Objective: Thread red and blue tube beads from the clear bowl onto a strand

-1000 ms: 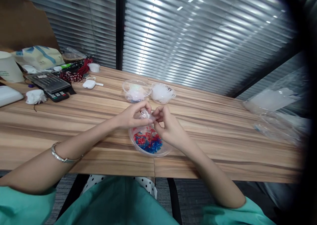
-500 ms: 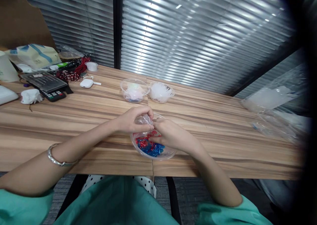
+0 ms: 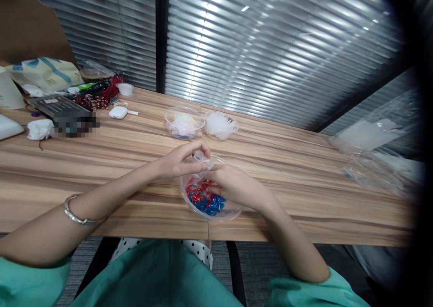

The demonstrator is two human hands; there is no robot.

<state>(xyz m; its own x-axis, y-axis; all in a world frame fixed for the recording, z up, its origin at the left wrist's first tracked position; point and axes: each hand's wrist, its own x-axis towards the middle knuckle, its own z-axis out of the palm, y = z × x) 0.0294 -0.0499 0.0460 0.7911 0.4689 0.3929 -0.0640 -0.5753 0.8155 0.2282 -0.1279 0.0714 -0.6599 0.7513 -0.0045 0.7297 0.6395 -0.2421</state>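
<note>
My left hand (image 3: pixel 184 159) is closed on a small clear plastic bag (image 3: pixel 202 163), gripped between thumb and fingers over the far left rim of a clear round bowl (image 3: pixel 233 215). Inside the bowl lie many small shiny red pieces (image 3: pixel 199 193) and blue pieces (image 3: pixel 213 206). My right hand (image 3: pixel 232 184) reaches into the bowl from the right, palm down. Its fingers are bent, with the tips beside the bag and over the red pieces. What they pinch, if anything, is hidden.
Behind the bowl stand two clear tubs, one with pale packets (image 3: pixel 182 126), one with white strips (image 3: pixel 219 126). A white earbud case (image 3: pixel 118 112), red cords (image 3: pixel 111 88) and a tool set lie left. Plastic bags (image 3: pixel 372 135) lie far right.
My right hand has dropped slightly, away from the left fingers and deeper over the red pieces. My left hand has shifted slightly up, still with the bag.
</note>
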